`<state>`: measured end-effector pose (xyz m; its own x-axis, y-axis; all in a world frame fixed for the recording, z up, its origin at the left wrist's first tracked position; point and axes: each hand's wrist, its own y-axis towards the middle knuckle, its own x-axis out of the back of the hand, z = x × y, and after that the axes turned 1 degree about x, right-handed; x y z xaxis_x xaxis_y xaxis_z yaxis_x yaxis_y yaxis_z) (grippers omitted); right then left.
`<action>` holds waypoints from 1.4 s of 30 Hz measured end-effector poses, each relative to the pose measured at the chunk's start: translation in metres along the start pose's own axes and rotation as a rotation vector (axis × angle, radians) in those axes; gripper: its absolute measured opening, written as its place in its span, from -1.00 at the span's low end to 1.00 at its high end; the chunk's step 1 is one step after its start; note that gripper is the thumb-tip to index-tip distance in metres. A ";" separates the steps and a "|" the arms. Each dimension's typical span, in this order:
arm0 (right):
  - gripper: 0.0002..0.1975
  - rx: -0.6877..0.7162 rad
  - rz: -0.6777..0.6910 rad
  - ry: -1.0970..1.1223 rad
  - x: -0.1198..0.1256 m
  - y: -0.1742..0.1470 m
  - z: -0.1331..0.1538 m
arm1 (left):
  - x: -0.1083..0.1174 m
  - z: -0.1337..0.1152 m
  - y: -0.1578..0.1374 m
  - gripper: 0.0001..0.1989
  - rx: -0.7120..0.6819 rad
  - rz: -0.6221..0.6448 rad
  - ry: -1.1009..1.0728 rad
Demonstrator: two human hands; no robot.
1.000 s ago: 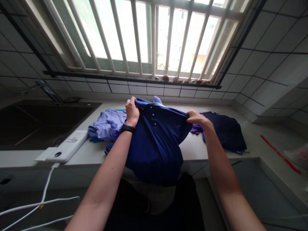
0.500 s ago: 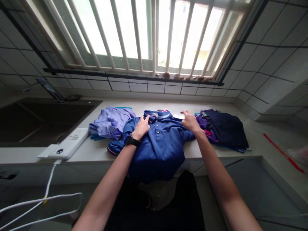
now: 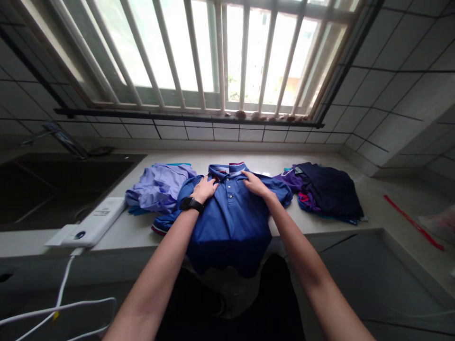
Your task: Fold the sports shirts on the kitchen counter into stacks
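A blue polo shirt [image 3: 231, 222] lies front side up on the counter, its striped collar toward the window and its hem hanging over the front edge. My left hand [image 3: 205, 189], with a black watch on the wrist, rests flat on the shirt's chest just below the collar, fingers spread. On the other side of the button placket, my right hand [image 3: 255, 183] lies on the shirt by the collar, fingers stretched out. Neither hand grips the fabric visibly.
Left of the shirt is a lavender garment pile [image 3: 159, 187]; to the right, a pile of dark clothes [image 3: 329, 192]. A white power bank [image 3: 94, 222] with a cable stands near the dark sink [image 3: 67, 189]. A red strap [image 3: 412, 221] lies at far right.
My right hand has moved left from the shirt's sleeve side onto the chest near the collar. The sleeve now lies spread out at the right. My left hand stays on the chest, fingers flatter.
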<state>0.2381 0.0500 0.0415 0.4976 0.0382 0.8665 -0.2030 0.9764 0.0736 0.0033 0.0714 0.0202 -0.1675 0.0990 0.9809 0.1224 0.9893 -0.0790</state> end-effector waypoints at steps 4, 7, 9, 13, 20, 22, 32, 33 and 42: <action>-0.56 -0.369 -0.294 -0.134 0.038 -0.060 -0.049 | -0.007 -0.016 -0.030 -0.50 0.016 -0.108 0.077; -0.71 -0.545 -0.025 -0.178 0.046 -0.103 -0.078 | -0.019 -0.030 -0.053 -0.43 -0.039 -0.082 0.078; -0.72 -0.494 0.010 -0.163 0.039 -0.114 -0.083 | -0.025 -0.037 -0.060 -0.37 -0.034 -0.061 0.076; -0.92 -0.332 -0.214 -0.011 0.017 -0.098 -0.071 | -0.028 -0.039 -0.061 -0.31 -0.013 -0.035 0.061; -0.83 -0.364 -0.469 0.246 0.045 -0.078 -0.069 | -0.024 -0.036 -0.064 -0.30 -0.004 -0.020 0.043; -0.77 -0.378 -0.441 0.134 0.069 -0.084 -0.075 | -0.025 -0.035 -0.065 -0.30 -0.006 -0.018 0.040; -0.71 -0.279 -0.327 -0.269 0.109 -0.098 -0.055 | -0.029 -0.034 -0.060 -0.29 -0.003 -0.010 0.037; -0.70 -0.182 -0.194 -0.247 0.095 -0.092 -0.044 | -0.029 -0.034 -0.060 -0.29 -0.001 -0.014 0.037; -0.43 -0.178 0.244 -0.262 -0.023 -0.034 0.028 | -0.032 -0.032 -0.065 -0.31 -0.008 -0.046 0.049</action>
<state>0.2099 0.0096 0.0324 0.2163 0.2405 0.9463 -0.1278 0.9678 -0.2168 0.0320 0.0004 -0.0002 -0.1253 0.0481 0.9909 0.1237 0.9918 -0.0325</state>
